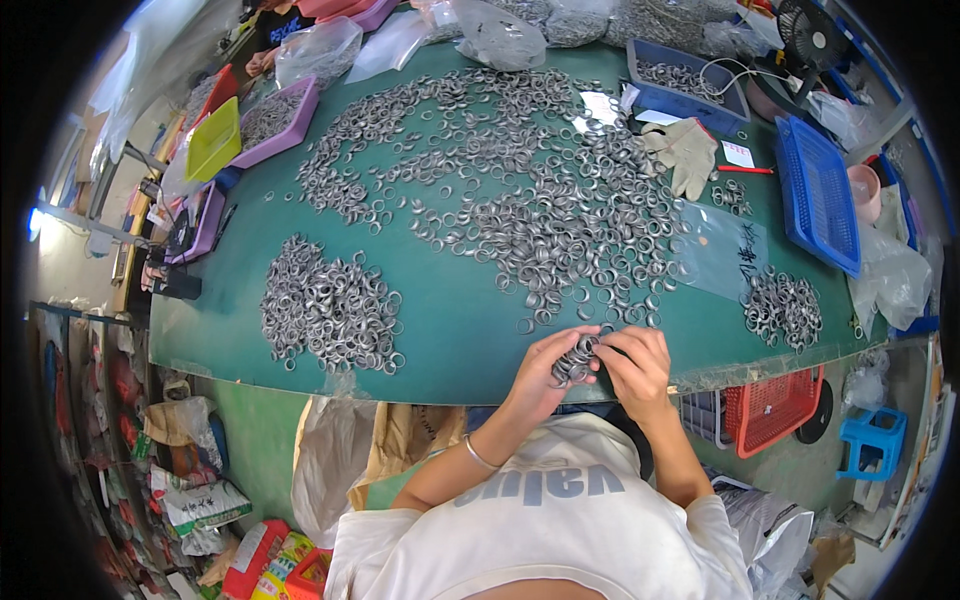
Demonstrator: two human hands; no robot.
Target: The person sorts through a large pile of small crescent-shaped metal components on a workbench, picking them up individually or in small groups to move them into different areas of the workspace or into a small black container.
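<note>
At the near edge of the green table (450, 330), your left hand (545, 368) and right hand (635, 365) meet around one stack of metal rings (576, 360), fingers curled and pinching it from both sides. Its long axis seems to run from lower left to upper right, toward the big central spread of loose rings (540, 220). Two smaller heaps lie apart: one left (325, 310), one right (782, 308). One work glove (685, 150) rests beyond

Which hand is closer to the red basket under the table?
Right. The right hand is just up-left of the red basket; the left hand is farther left, both holding a bunch of metal rings.
</note>
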